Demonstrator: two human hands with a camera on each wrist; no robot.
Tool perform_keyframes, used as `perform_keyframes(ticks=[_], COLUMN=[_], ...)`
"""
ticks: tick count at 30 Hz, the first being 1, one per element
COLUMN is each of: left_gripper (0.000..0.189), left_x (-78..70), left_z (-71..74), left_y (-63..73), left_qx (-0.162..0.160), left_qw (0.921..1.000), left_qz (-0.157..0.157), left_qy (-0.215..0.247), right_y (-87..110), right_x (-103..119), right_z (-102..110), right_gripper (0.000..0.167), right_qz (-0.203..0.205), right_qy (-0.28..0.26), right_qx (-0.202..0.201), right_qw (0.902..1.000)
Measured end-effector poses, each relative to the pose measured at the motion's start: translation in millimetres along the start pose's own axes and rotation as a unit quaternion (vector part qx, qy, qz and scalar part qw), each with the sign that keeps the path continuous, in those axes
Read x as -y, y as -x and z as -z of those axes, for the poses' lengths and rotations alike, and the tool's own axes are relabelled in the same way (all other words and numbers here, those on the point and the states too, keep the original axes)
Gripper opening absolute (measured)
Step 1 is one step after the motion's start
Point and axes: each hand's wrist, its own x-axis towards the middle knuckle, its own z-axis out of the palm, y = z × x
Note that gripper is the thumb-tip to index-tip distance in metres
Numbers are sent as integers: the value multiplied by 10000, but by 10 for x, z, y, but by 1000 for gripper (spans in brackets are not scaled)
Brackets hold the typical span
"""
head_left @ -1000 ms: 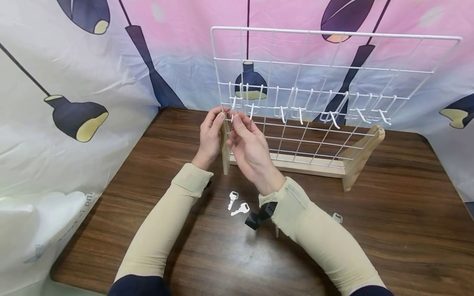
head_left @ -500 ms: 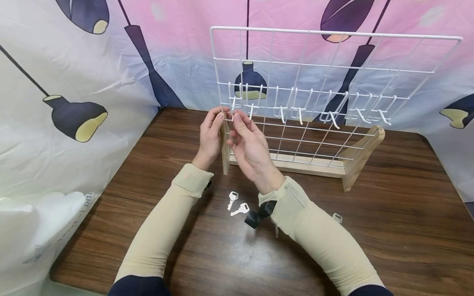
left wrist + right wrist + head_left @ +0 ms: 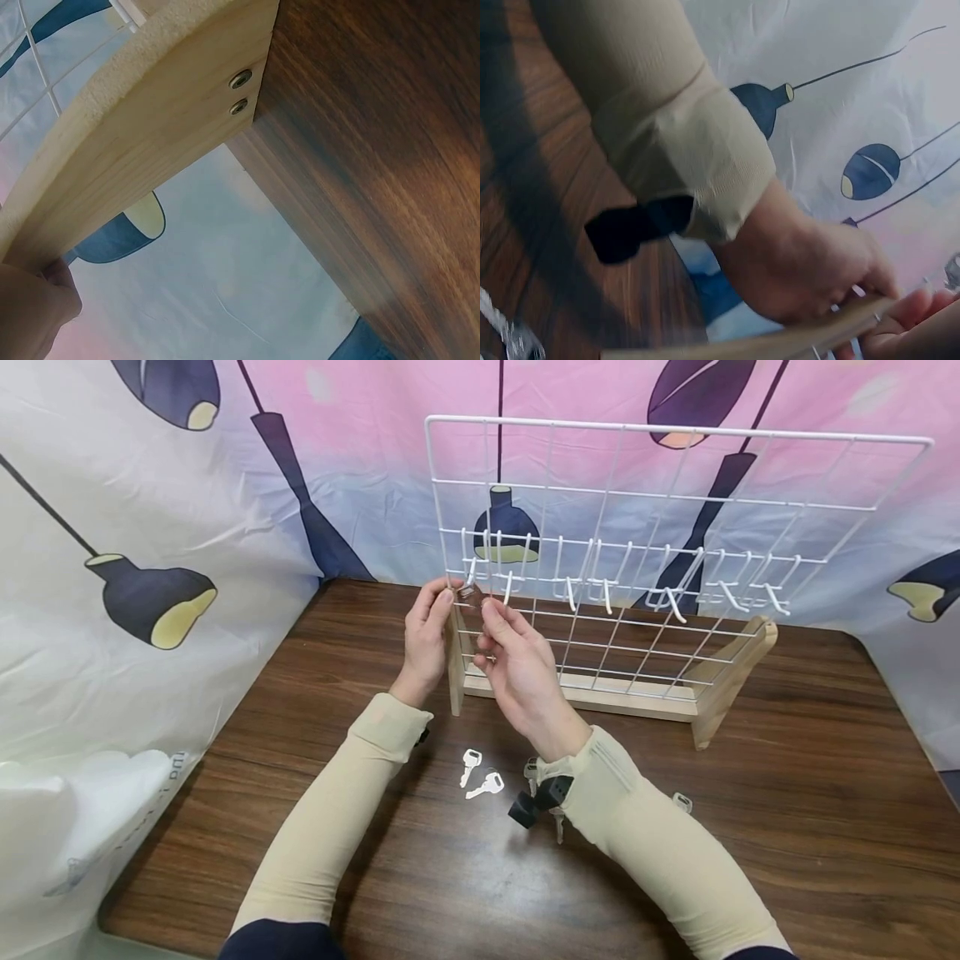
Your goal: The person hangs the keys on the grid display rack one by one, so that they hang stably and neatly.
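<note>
In the head view my left hand grips the upper left end of the wire grid rack, at its wooden side. The left wrist view shows that hand against the wooden side from outside. A silvery key head shows at the leftmost white hook. My right hand is just right of it, thumb and forefinger close together. Whether the fingertips hold the key's blade is unclear. The right wrist view catches part of a silvery object, probably the key, near the right-hand fingers.
Two keys lie on the dark wooden table. More keys lie near the right forearm, partly covered. Several white hooks line the grid. A printed cloth hangs behind.
My right hand has drawn slightly right and down from the leftmost hook, so the key head there shows more plainly. Another key by the right cuff is uncovered. The left hand stays put.
</note>
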Motion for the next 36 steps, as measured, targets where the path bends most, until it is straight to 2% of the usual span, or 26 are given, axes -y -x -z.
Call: perform_keyframes(ticks=[4, 8, 11, 14, 16, 17, 18, 21, 24, 29, 31, 33, 35, 36], left_gripper=[31, 31, 31, 30, 29, 29, 29, 27, 24, 25, 26, 26, 25, 25], left_x=[8, 20, 30, 36, 36, 35, 33, 33, 34, 40, 39, 35, 36, 39], left_z=[-14, -18, -10, -4, -2, -2, -3, -8, -8, -12, -14, -13, -10, -8], left_y=[-6, -17, -21, -22, -20, -19, -18, -17, -18, -14, -12, -9, -7, -8], left_qx=[54, 33, 27, 48, 68, 83, 105, 182, 219, 237, 254, 265, 275, 286], left_qw=[9995, 9993, 9994, 9994, 9994, 9993, 9992, 9988, 9985, 9984, 9983, 9982, 9981, 9980], left_qz=[-69, -172, -221, -274, -305, -325, -351, -416, -414, -421, -466, -506, -520, -528], left_qy=[309, 339, 263, 198, 162, 148, 141, 184, 277, 297, 252, 195, 190, 198], right_y=[41, 77, 98, 112, 119, 120, 123, 137, 155, 192, 207, 222, 236, 244], right_x=[50, 73, 57, 21, -11, -30, -49, -113, -195, -354, -412, -460, -498, -512], right_z=[115, 235, 316, 401, 454, 481, 505, 565, 603, 628, 634, 640, 644, 645], right_gripper=[4, 10, 15, 18, 18, 18, 17, 16, 19, 28, 28, 29, 30, 29], right_qz=[-254, -508, -615, -654, -587, -501, -398, -103, -43, -23, 29, 53, 42, 49], right_qy=[731, 1595, 2380, 3243, 3860, 4198, 4548, 5534, 6323, 7217, 7455, 7636, 7765, 7801], right_qx=[-39, 205, 541, 946, 1261, 1401, 1541, 1906, 2121, 2283, 2322, 2367, 2388, 2401], right_qw=[9970, 9857, 9678, 9389, 9119, 8954, 8763, 8108, 7451, 6535, 6248, 6007, 5830, 5777])
